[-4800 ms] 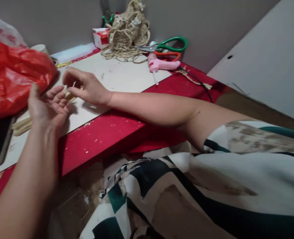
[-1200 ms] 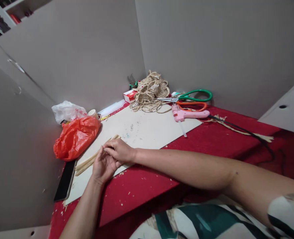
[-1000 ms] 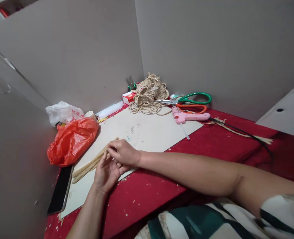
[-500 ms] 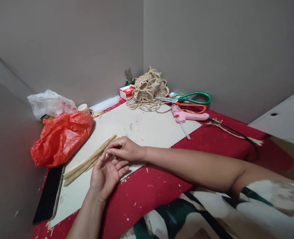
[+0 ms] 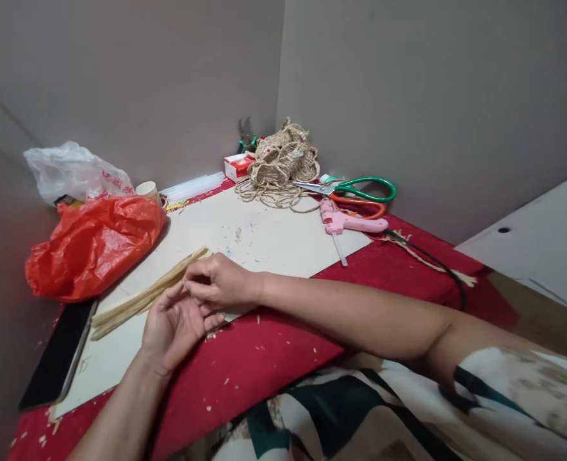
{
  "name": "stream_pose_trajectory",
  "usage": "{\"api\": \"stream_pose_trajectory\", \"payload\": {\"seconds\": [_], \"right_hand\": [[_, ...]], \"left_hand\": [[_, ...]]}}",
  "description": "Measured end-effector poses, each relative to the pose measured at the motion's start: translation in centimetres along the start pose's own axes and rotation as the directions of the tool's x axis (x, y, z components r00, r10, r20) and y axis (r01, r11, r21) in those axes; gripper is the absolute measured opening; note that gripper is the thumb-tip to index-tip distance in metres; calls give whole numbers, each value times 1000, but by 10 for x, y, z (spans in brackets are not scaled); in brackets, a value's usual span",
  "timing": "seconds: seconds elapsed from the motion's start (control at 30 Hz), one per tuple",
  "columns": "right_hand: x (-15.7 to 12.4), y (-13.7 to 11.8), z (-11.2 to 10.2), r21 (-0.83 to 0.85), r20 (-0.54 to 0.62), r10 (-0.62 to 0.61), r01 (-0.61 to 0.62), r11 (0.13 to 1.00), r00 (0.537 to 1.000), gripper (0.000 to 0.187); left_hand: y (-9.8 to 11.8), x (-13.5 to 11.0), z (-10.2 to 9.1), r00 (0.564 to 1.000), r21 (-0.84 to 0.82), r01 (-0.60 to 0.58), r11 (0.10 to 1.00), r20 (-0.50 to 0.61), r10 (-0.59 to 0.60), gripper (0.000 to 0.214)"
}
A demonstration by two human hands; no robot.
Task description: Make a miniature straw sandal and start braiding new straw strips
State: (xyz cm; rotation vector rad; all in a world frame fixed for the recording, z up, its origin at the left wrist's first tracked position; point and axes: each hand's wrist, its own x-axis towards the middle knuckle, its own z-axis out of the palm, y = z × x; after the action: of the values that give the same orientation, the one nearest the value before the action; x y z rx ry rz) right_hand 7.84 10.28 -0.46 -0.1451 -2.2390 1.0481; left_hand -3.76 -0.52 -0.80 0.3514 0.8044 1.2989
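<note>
My left hand [image 5: 173,326] is turned palm up, its thumb and forefinger tips drawn together and its other fingers loosely curled. Against those tips, my right hand [image 5: 223,280] comes in from the right in a closed pinch. Whatever is between the fingertips is too small or hidden to make out. Just behind both hands, a bundle of flat, straw-coloured dried strips [image 5: 136,302] lies slantwise on a white board [image 5: 273,237]. My right hand covers part of the bundle near its far end.
A red plastic bag [image 5: 98,246], a clear plastic bag [image 5: 76,169] and a phone [image 5: 57,355] are at left. Twine [image 5: 283,163], pliers [image 5: 247,142], scissors [image 5: 364,187] and a pink glue gun [image 5: 353,222] lie toward the back. Scraps dot the red cloth [image 5: 264,365].
The view has shifted, so everything sits further left and a little higher in the picture. Both hands stay fingertip to fingertip, with only slight finger movement.
</note>
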Motion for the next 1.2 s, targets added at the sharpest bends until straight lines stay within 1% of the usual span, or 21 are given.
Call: {"api": "stream_pose_trajectory", "payload": {"seconds": [0.1,0.17,0.27,0.33,0.37,0.43,0.5,0.53,0.63,0.77,0.83,0.93,0.97,1.03,1.07,1.13,1.2], "right_hand": [[0,-1,3,0,-38,72,-72,997,997,14],[-1,1,4,35,-62,153,-151,988,986,14],[-4,4,1,129,-107,287,-273,953,952,14],[-6,4,-2,206,-122,331,-302,931,936,14],[-8,3,-5,234,-128,333,-298,926,934,15],[-11,1,-8,256,-152,315,-270,928,937,16],[-14,-1,-8,252,-181,292,-243,937,939,16],[-15,-2,-7,250,-189,284,-233,940,940,16],[-13,0,-1,235,-180,274,-229,945,945,17],[-4,6,4,156,-173,309,-283,946,935,22],[0,9,5,153,-167,331,-308,939,929,27],[2,18,7,260,-94,371,-337,905,924,32],[1,21,7,313,-62,379,-343,886,923,33],[-1,26,7,379,-24,375,-339,861,927,35],[-2,28,6,380,-25,357,-321,867,934,35],[-4,28,3,335,-65,301,-264,904,951,34],[-5,26,0,298,-107,260,-218,929,960,32]], "left_hand": [[-2,1,0,1000,16,0,1000,18,0,26],[-2,1,1,999,27,13,1000,52,-15,30],[-1,0,3,994,77,24,997,103,-32,39],[1,0,5,995,138,9,990,94,-22,43],[2,0,5,998,175,-14,985,68,2,44],[3,2,4,995,245,-89,965,-19,97,43],[3,5,1,970,302,-186,935,-98,224,38],[3,6,0,953,323,-228,919,-119,279,36],[4,10,-5,911,355,-313,881,-151,385,34],[9,13,-11,857,397,-390,831,-174,486,34],[11,13,-14,830,425,-419,803,-180,528,34],[14,12,-17,808,445,-419,792,-215,549,35],[14,12,-17,808,448,-409,795,-227,544,35],[14,12,-16,821,455,-379,806,-237,520,35],[14,11,-15,832,456,-366,811,-231,505,35],[13,10,-11,851,456,-349,819,-210,480,33],[12,8,-7,859,460,-346,818,-196,473,32]]}}
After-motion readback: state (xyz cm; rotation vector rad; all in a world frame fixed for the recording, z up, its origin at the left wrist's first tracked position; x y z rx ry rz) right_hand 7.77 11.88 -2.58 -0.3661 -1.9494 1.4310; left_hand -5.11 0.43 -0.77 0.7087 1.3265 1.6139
